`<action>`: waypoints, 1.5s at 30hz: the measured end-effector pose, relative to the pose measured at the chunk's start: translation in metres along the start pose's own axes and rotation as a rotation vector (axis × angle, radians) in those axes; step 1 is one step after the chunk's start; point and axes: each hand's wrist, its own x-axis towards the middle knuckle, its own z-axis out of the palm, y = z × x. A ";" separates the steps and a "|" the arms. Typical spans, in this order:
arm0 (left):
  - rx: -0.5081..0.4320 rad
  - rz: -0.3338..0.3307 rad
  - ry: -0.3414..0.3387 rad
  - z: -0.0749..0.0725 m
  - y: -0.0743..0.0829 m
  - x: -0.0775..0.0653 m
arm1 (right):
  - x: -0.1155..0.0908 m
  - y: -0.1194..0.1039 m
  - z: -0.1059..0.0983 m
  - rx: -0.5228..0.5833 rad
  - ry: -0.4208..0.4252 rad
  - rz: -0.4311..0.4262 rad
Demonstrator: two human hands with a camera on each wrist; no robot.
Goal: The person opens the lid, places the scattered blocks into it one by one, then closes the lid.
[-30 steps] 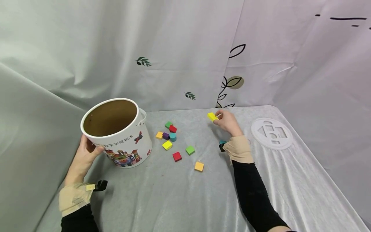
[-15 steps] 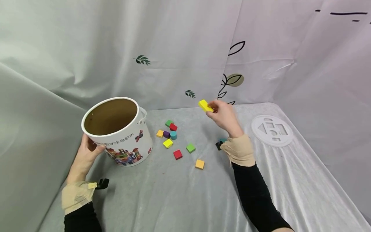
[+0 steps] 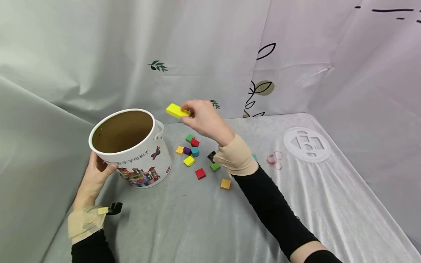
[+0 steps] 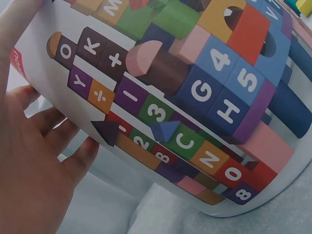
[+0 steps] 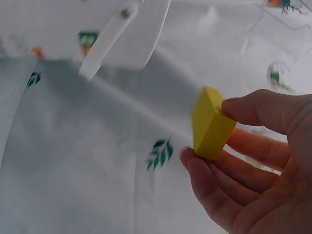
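A white bucket (image 3: pixel 144 166) printed with pictures of toy blocks stands at the left of the cloth-covered table, its open mouth showing a brown inside. My left hand (image 3: pixel 93 179) grips its left side, with the thumb on the printed front; in the left wrist view the fingers (image 4: pixel 80 158) curve against the wall. Raised near the back of the table, my right hand (image 3: pixel 207 120) pinches a yellow rectangular block (image 3: pixel 175 110) between thumb and fingers, to the right of the bucket's rim. The right wrist view shows this block (image 5: pixel 210 124) at the fingertips, with the bucket's handle (image 5: pixel 109 44) beyond.
Small coloured blocks lie right of the bucket, among them a yellow block (image 3: pixel 189 161), a red block (image 3: pixel 200 173) and an orange block (image 3: pixel 225 183). A white round lid (image 3: pixel 307 155) with shaped holes lies at the right. Curtains hang close behind the table.
My right hand has lifted the yellow block and carried it leftward from the back right to near the bucket. The left hand stays on the bucket, which has barely moved.
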 end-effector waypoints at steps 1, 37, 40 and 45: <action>0.004 -0.007 0.000 0.000 0.000 0.000 | 0.004 -0.006 0.003 0.003 -0.012 -0.004; 0.101 -0.052 0.015 0.000 0.003 -0.003 | 0.072 -0.089 0.107 -0.275 -0.374 -0.023; 0.091 -0.048 0.016 -0.001 0.003 -0.002 | 0.074 -0.092 0.107 -0.317 -0.406 -0.011; 0.067 -0.047 0.015 0.000 0.003 -0.002 | 0.079 -0.096 0.109 -0.383 -0.472 0.023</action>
